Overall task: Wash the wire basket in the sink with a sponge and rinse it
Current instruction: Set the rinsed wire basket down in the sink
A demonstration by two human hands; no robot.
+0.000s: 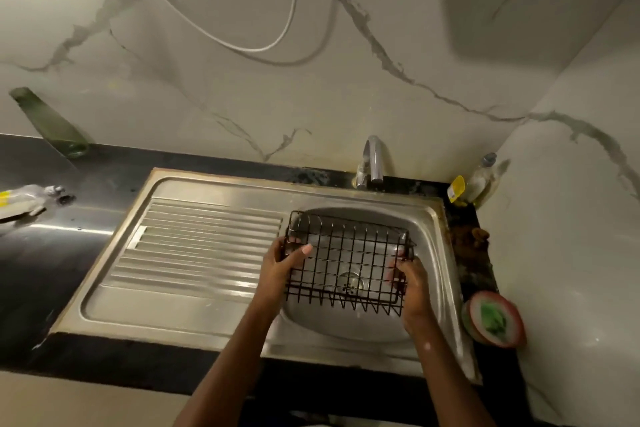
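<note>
Over the sink bowl [420, 218] we hold the wire basket [349, 260] by its two short ends, its dark grid bottom facing up at us so the drain [351, 282] shows through the mesh. Our left hand [282, 265] grasps the left end, fingers curled round the rim wire and thumb laid across the grid; our right hand [408, 282] grasps the right end, fingers hooked through the side wires. The basket hangs clear of the bowl's floor, below and in front of the tap [374, 159], from which we see no water running. Left of the bowl lies the ribbed drainboard [194, 253]. On the dark counter [52, 253] to the right, just beside the sink's edge, sits a round pink dish [516, 326] holding a green sponge [493, 317]. Behind it, in the corner, stands a soap bottle [479, 180] with a yellow pack [455, 188] touching it. Far left, a green glass bottle [52, 125] leans against the marble wall [346, 80], and a crumpled plastic wrapper [24, 199] lies on the counter
</note>
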